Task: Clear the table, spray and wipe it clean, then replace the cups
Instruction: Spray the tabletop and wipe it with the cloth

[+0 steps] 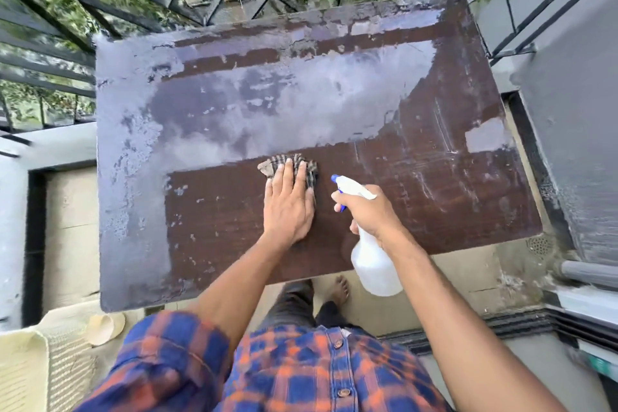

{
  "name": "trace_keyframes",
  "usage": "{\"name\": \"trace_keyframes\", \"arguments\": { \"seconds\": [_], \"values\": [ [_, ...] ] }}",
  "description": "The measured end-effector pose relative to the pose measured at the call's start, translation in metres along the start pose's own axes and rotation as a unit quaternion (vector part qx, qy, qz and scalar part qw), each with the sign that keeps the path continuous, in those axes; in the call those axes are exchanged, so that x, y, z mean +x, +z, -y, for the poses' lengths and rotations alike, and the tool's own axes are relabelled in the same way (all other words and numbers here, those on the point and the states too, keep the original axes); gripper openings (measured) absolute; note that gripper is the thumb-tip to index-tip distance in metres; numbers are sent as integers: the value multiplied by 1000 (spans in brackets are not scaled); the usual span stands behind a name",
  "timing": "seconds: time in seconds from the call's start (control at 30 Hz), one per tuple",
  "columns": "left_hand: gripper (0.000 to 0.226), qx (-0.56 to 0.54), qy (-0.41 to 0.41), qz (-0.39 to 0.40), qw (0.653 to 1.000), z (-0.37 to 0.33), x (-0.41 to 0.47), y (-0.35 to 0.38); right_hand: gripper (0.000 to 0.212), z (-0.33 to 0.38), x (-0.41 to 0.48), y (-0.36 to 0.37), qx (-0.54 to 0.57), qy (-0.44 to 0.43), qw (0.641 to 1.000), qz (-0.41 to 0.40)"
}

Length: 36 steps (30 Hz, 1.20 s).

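Much of the cloth (294, 166) is hidden under the left hand (289, 207); only its checked far edge and a strip along the right of the fingers show, so its full size cannot be told. That hand lies flat with fingers spread narrow and pressed down on the cloth, a little in from the middle of the table's (451, 204) near edge. The right hand (371, 214) is wrapped around the neck of one spray bottle (376, 264), which tilts with its white body hanging past the near edge and its blue nozzle pointing toward the cloth; the trigger is mostly covered by the fingers, so whether it is squeezed cannot be told. One table shows in full, its brown top wet or filmy over the far half and down the left edge, darker and clean along the near right part. Past the near left corner, on a pale mat (50, 354), lies one cup (105, 328) on its side, partly cut off by the table; whether more cups lie there cannot be made out. One bare foot (339, 289) shows below the near edge; the other is hidden. The railing (100, 10) beyond the far edge is blurred.
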<state>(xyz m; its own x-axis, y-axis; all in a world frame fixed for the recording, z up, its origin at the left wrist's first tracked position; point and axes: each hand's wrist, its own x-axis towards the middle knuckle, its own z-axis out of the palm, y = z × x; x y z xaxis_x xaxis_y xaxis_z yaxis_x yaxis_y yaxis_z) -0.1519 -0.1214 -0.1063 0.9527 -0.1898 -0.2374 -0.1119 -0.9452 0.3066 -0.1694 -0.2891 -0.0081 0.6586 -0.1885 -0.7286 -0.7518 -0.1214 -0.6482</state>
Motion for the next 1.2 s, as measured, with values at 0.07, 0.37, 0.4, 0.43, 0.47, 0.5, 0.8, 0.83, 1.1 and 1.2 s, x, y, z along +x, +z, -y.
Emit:
{"name": "trace_keyframes", "arguments": {
  "seconds": [0.07,0.37,0.4,0.43,0.47,0.5,0.8,0.83,1.1,1.2],
  "values": [
    [59,-5,2,-3,1000,7,28,-9,9,14,8,5,-8,2,1000,-13],
    [59,-13,25,-24,999,25,145,-42,11,83,61,27,-32,10,999,-39],
    [59,-17,20,-26,999,25,159,-46,12,90,67,29,-42,8,998,-40],
    [59,-22,16,-28,999,25,175,-50,13,99,74,29,-51,4,998,-41],
    [59,-28,13,-28,999,25,191,-54,15,107,82,30,-59,0,997,-42],
    [59,-34,14,-26,999,24,206,-57,16,115,89,30,-68,-5,997,-45],
    [60,-55,12,-31,998,22,313,-80,16,152,124,26,-75,-1,996,-55],
    [60,-54,10,-35,998,20,321,-82,16,154,126,26,-76,-2,996,-56],
    [59,-22,41,-33,998,31,367,-103,18,143,122,22,-61,6,996,-60],
    [59,-14,64,-13,998,32,371,-107,18,136,113,18,-59,11,996,-68]
  ]
}}
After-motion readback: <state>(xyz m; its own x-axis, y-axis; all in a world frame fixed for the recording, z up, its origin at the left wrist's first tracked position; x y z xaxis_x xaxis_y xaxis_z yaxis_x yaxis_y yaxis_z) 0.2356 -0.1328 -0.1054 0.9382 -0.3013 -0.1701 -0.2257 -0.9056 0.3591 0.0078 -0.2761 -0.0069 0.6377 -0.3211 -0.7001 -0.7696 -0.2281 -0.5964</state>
